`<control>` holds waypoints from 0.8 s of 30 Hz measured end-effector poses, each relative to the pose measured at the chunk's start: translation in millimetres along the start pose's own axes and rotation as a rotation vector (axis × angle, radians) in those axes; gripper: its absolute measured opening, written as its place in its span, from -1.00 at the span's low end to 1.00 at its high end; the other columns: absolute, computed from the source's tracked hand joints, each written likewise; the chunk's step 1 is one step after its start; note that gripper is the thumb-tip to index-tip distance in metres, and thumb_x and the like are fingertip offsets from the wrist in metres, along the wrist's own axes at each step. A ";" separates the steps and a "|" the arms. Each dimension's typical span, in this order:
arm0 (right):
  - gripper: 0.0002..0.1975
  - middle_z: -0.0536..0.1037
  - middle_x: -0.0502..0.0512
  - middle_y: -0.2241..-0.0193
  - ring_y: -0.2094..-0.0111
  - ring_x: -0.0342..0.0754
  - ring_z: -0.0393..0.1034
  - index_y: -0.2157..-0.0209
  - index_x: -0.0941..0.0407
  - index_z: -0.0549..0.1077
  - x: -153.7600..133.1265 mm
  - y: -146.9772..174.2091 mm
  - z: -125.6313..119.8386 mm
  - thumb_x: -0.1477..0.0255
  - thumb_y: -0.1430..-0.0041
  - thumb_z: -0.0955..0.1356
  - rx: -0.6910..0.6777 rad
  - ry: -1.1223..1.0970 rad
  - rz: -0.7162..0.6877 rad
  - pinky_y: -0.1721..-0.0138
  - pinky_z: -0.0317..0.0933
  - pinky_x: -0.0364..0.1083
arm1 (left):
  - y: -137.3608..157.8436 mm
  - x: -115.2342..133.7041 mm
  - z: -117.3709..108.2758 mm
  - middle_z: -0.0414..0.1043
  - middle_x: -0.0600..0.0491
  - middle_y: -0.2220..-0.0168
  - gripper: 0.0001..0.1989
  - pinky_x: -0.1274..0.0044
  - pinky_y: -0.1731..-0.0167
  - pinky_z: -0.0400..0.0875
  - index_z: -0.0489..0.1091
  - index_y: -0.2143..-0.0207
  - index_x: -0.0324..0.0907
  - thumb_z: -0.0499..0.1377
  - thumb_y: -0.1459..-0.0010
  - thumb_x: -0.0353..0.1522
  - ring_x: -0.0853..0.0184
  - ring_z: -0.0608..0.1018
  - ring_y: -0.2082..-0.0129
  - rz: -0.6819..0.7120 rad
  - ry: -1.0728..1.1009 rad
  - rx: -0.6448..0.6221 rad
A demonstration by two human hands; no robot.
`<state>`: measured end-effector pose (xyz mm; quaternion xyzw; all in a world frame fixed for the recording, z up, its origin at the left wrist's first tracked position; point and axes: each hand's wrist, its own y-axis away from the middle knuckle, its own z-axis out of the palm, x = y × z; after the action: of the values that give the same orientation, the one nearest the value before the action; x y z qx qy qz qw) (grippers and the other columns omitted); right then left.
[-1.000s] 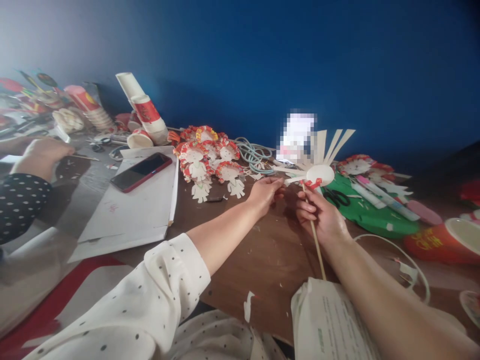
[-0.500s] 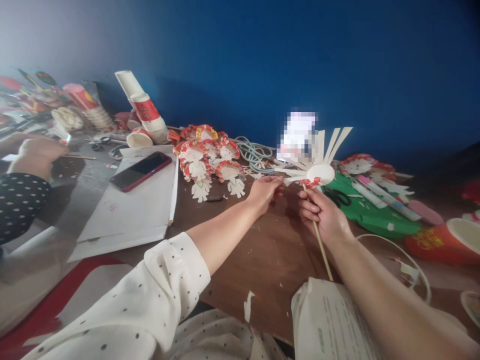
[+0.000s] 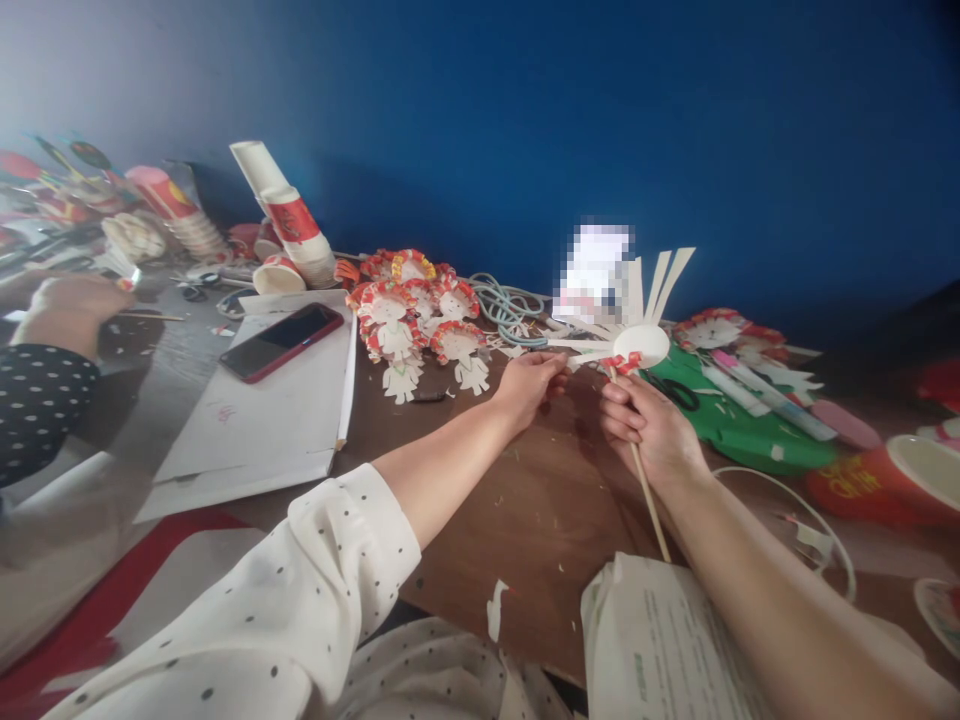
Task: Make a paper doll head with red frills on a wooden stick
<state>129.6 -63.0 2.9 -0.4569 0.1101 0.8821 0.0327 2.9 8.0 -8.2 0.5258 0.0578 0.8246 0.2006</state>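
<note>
My right hand [image 3: 654, 428] is closed around a thin wooden stick [image 3: 651, 505], its tip up against a paper cup cut into strips [image 3: 642, 345]. The cup's round white base faces me, with pale strips fanning up and to the left. Red-and-white curled strips sit at its lower edge, where the stick tip is. My left hand [image 3: 532, 388] has thumb and fingers pinched together at the end of a left-hand strip. Beyond it lie several paper figures with red curled rims [image 3: 457, 342].
A phone [image 3: 283, 342] rests on white board [image 3: 255, 430] at left. Stacked paper cups [image 3: 300, 235] lean behind it. A green sheet [image 3: 750, 425] with markers lies right, near an orange cup [image 3: 862, 480]. A paper-covered bundle [image 3: 660, 640] is in front. Another person's hand [image 3: 71, 300] works far left.
My right hand and the upper stick have shifted slightly right. The upright strips of the cup have moved a little left. My left hand stays almost in place, still pinched at the strip.
</note>
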 end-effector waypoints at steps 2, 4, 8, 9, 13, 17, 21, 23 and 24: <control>-0.82 0.26 -0.15 0.55 0.71 -0.41 -0.08 0.45 0.16 0.34 0.1 -0.4 -0.6 0.54 0.02 0.45 -0.006 -0.002 -0.004 0.78 -0.13 -0.39 | -0.3 0.2 0.0 0.37 0.10 0.53 -0.84 0.68 0.56 0.28 0.39 0.47 -0.29 0.19 -0.20 -0.47 0.58 0.36 0.61 0.002 -0.001 -0.003; -0.82 0.25 -0.15 0.55 0.71 -0.41 -0.08 0.46 0.16 0.32 0.1 -0.6 -1.0 0.54 0.01 0.44 -0.008 -0.003 -0.007 0.78 -0.13 -0.39 | -0.7 0.2 -0.1 0.37 0.10 0.53 -0.84 0.68 0.55 0.28 0.39 0.47 -0.29 0.19 -0.20 -0.47 0.58 0.37 0.61 0.004 0.001 -0.005; -0.82 0.24 -0.15 0.56 0.71 -0.41 -0.08 0.47 0.16 0.31 -0.9 0.4 -0.1 0.56 0.01 0.43 0.003 -0.005 0.000 0.79 -0.14 -0.39 | -1.9 -0.7 -0.8 0.38 0.10 0.53 -0.85 0.68 0.56 0.28 0.39 0.46 -0.29 0.20 -0.20 -0.47 0.58 0.37 0.61 0.002 0.005 -0.005; -0.82 0.24 -0.16 0.56 0.71 -0.41 -0.08 0.47 0.16 0.31 -1.2 0.7 0.2 0.56 0.02 0.43 0.006 -0.006 0.004 0.79 -0.14 -0.39 | -2.1 -1.0 -1.0 0.38 0.09 0.53 -0.85 0.68 0.56 0.28 0.40 0.46 -0.29 0.20 -0.19 -0.47 0.58 0.37 0.61 0.001 0.007 -0.004; -0.80 0.25 -0.15 0.56 0.71 -0.40 -0.07 0.47 0.15 0.31 -1.1 0.1 -0.1 0.55 0.04 0.44 0.016 -0.004 0.001 0.78 -0.14 -0.39 | -2.7 -1.8 -1.9 0.38 0.10 0.54 -0.87 0.69 0.56 0.28 0.42 0.44 -0.29 0.22 -0.18 -0.44 0.57 0.37 0.61 -0.001 0.007 -0.006; -0.80 0.31 -0.13 0.55 0.71 -0.41 -0.06 0.45 0.16 0.35 -0.2 -2.2 -1.2 0.55 0.07 0.46 0.035 -0.002 -0.008 0.79 -0.12 -0.40 | -2.4 -0.9 -1.5 0.39 0.09 0.53 -0.88 0.69 0.55 0.29 0.43 0.44 -0.29 0.21 -0.18 -0.46 0.57 0.38 0.59 -0.005 0.011 -0.009; -0.81 0.41 -0.09 0.50 0.70 -0.41 -0.04 0.34 0.15 0.44 1.0 -1.6 1.2 0.52 0.04 0.47 0.070 -0.015 -0.001 0.79 -0.10 -0.42 | -2.8 -1.5 -0.8 0.43 0.06 0.50 -0.88 0.67 0.55 0.28 0.44 0.45 -0.29 0.21 -0.18 -0.47 0.55 0.40 0.58 -0.015 -0.005 -0.002; -0.82 0.44 -0.07 0.48 0.69 -0.41 -0.01 0.34 0.15 0.44 2.6 -0.2 3.6 0.55 0.03 0.46 0.072 -0.049 0.047 0.79 -0.09 -0.43 | -3.0 -2.0 -0.2 0.43 0.06 0.51 -0.86 0.66 0.54 0.29 0.44 0.46 -0.29 0.21 -0.17 -0.48 0.53 0.41 0.57 -0.025 -0.021 0.017; -0.84 0.44 -0.06 0.48 0.69 -0.41 0.01 0.36 0.15 0.43 3.7 0.7 5.0 0.56 0.03 0.45 0.077 -0.068 0.083 0.80 -0.09 -0.44 | -3.0 -2.2 0.3 0.42 0.06 0.53 -0.86 0.66 0.53 0.29 0.44 0.47 -0.29 0.21 -0.17 -0.48 0.53 0.41 0.58 -0.031 -0.031 0.031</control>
<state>123.3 -62.7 2.8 -0.4204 0.1614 0.8927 0.0175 4.7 9.9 -10.9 0.5407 0.0754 0.8121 0.2058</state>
